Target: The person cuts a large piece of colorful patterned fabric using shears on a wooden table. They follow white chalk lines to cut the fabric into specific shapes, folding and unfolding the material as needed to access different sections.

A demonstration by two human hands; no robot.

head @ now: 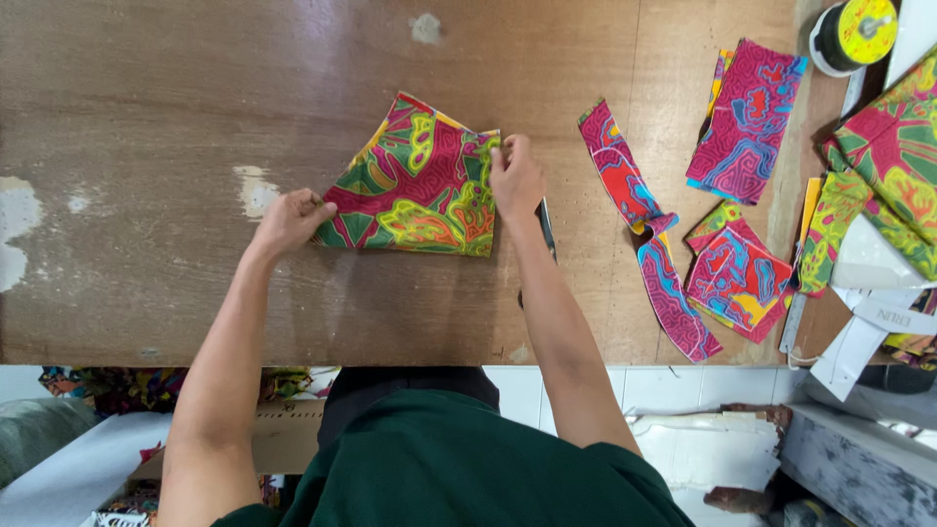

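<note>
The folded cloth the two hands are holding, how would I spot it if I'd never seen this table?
Find the big brown wooden table. Near its middle lies a fan-shaped folded cloth, pinched at its lower left corner by the left hand and at its right edge by the right hand. It is red with green and yellow leaf shapes, unlike the pink-and-blue squiggly scraps farther right.

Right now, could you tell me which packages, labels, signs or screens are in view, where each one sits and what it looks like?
Round label: on top of the tape roll at the table's far right corner; a yellow disc with pink marks.
White paper strip: at the right edge, by the fabric pile; long, narrow, with grey print.
Cardboard box: below the table's near edge, beside the left arm; brown, with perforated edge.
No screens or signs show.
</note>
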